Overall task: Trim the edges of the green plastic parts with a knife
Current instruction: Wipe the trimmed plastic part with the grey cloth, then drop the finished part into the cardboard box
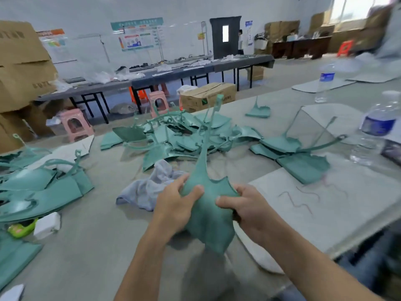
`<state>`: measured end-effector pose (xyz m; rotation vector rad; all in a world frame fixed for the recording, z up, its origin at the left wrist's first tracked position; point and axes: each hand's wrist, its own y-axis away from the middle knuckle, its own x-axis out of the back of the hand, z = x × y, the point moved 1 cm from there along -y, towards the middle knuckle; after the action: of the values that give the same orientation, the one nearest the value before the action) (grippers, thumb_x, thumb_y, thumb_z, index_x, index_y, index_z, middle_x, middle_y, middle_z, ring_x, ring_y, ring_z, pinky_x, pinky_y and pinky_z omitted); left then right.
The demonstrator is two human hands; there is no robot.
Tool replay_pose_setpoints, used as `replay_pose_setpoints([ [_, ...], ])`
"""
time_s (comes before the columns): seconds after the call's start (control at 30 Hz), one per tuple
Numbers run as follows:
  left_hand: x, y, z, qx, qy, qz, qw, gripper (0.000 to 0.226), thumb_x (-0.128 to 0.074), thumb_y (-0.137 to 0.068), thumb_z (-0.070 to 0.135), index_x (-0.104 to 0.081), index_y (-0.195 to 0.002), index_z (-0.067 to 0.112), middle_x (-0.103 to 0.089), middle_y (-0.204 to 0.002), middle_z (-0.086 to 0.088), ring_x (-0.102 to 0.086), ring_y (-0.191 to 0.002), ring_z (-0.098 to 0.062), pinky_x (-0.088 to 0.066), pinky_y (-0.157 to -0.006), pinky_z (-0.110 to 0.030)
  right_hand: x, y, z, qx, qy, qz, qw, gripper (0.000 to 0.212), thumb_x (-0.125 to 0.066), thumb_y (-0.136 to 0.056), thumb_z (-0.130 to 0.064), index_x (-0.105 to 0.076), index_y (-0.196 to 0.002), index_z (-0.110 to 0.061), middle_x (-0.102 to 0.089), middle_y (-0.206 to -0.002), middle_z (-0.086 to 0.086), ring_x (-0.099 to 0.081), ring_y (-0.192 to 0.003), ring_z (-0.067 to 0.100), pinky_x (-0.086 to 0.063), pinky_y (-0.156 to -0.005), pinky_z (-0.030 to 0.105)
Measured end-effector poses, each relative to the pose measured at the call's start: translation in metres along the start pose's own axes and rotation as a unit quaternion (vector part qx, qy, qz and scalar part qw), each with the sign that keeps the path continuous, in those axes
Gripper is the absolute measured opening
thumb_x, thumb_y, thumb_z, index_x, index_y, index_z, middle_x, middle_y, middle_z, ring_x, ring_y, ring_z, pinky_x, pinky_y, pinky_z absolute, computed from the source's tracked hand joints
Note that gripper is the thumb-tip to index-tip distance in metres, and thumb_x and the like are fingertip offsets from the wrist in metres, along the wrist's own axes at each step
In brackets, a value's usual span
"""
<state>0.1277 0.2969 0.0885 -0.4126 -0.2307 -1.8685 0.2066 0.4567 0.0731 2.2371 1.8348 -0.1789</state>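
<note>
both hands grip one green plastic part above the table

the left hand [175,205] and right hand [245,205] are each closed on the green part [208,213], thumbs pressed on its face, its thin stem pointing up and away. just behind lies a grey cloth [149,190]; farther back, a pile of green parts [180,137] on the table [97,246]. two water bottles [377,131] stand at right.

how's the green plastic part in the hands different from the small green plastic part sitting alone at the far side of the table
The green plastic part in the hands is lifted off the table, gripped by the left hand and right hand; the small lone green plastic part rests on the table untouched. The held one looks far larger, though it is much nearer the camera. Its thin stem points away from the camera; the lone part's stands nearly upright. Both are teal with a thin stem.
</note>
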Motion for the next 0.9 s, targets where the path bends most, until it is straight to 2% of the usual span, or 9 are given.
replay_pose_setpoints([
  [0.07,-0.033,0.01,0.005,0.025,0.138,-0.083,0.987,0.019,-0.071,-0.09,0.021,-0.073,-0.105,0.009,-0.077,-0.101,-0.013,-0.071,-0.097,-0.043,-0.058,-0.085,-0.052,0.036,0.023,-0.005,0.016,-0.009,0.025,1.0,0.022,-0.074,-0.075,-0.005,-0.079,-0.095,0.0,-0.076,-0.101,0.024,-0.074,-0.086,0.033,-0.06,-0.073,0.036],
  [0.17,-0.083,0.023,0.018,0.03,0.16,-0.138,0.977,0.023,-0.069,-0.082,0.021,-0.075,-0.1,0.006,-0.078,-0.098,-0.015,-0.072,-0.096,-0.041,-0.059,-0.083,-0.049,0.086,0.061,-0.008,0.047,0.024,0.159,0.986,0.021,-0.082,-0.076,-0.004,-0.078,-0.097,-0.002,-0.076,-0.103,0.024,-0.072,-0.086,0.026,-0.06,-0.077,0.038],
  [0.27,-0.14,0.045,0.027,-0.008,0.088,-0.071,0.994,0.015,-0.067,-0.074,0.024,-0.074,-0.085,0.015,-0.076,-0.08,-0.005,-0.072,-0.084,-0.033,-0.058,-0.077,-0.05,0.117,0.111,-0.002,0.081,0.273,0.409,0.867,0.036,-0.076,-0.083,-0.018,-0.074,-0.116,-0.029,-0.074,-0.111,-0.006,-0.064,-0.091,0.004,-0.048,-0.082,0.007],
  [0.4,-0.216,0.086,0.05,0.011,0.201,-0.176,0.964,0.028,-0.06,-0.09,-0.001,-0.077,-0.091,0.02,-0.078,-0.089,-0.006,-0.074,-0.086,-0.024,-0.061,-0.078,-0.042,0.129,0.16,0.015,0.089,0.458,0.23,0.854,0.078,-0.073,-0.087,-0.022,-0.037,-0.154,-0.04,-0.036,-0.158,-0.012,-0.032,-0.143,0.003,-0.016,-0.114,0.004],
  [0.5,-0.258,0.11,0.065,0.036,0.282,-0.318,0.904,0.025,-0.059,-0.091,0.007,-0.079,-0.099,0.019,-0.077,-0.104,-0.015,-0.073,-0.099,-0.033,-0.058,-0.078,-0.038,0.156,0.202,0.02,0.089,0.512,0.243,0.819,0.098,-0.073,-0.085,-0.013,-0.018,-0.159,-0.044,-0.021,-0.164,-0.017,-0.015,-0.142,-0.015,-0.005,-0.113,0.0],
  [0.6,-0.288,0.136,0.079,-0.002,0.286,-0.447,0.847,0.034,-0.066,-0.087,0.028,-0.073,-0.12,0.025,-0.074,-0.119,-0.007,-0.071,-0.109,-0.019,-0.059,-0.082,-0.029,0.183,0.255,0.017,0.164,0.36,0.405,0.824,0.077,-0.062,-0.087,0.009,-0.051,-0.146,-0.038,-0.057,-0.139,-0.023,-0.048,-0.123,-0.021,-0.04,-0.101,0.006],
  [0.77,-0.361,0.168,0.076,-0.055,0.077,-0.378,0.921,0.073,-0.073,-0.092,0.025,-0.035,-0.155,0.03,-0.038,-0.152,0.018,-0.038,-0.137,-0.003,-0.036,-0.104,-0.025,0.226,0.333,0.049,0.184,-0.073,0.613,0.765,0.028,-0.064,-0.09,0.011,-0.075,-0.105,-0.011,-0.079,-0.101,0.006,-0.077,-0.091,0.024,-0.064,-0.075,0.038],
  [0.83,-0.389,0.186,0.063,0.066,0.102,-0.45,0.885,0.067,-0.066,-0.097,0.024,-0.035,-0.156,0.023,-0.048,-0.149,0.01,-0.047,-0.135,-0.013,-0.042,-0.104,-0.03,0.238,0.365,0.071,0.155,-0.243,0.609,0.739,0.026,-0.067,-0.083,0.008,-0.074,-0.104,-0.006,-0.078,-0.102,0.015,-0.077,-0.087,0.031,-0.063,-0.065,0.037],
  [0.9,-0.418,0.212,0.047,0.172,0.14,-0.555,0.802,0.042,-0.058,-0.101,0.021,-0.053,-0.142,0.017,-0.069,-0.129,0.001,-0.064,-0.12,-0.02,-0.049,-0.102,-0.037,0.247,0.395,0.098,0.094,-0.333,0.605,0.718,0.028,-0.069,-0.081,0.002,-0.074,-0.108,-0.004,-0.077,-0.104,0.019,-0.077,-0.086,0.035,-0.062,-0.062,0.04],
])
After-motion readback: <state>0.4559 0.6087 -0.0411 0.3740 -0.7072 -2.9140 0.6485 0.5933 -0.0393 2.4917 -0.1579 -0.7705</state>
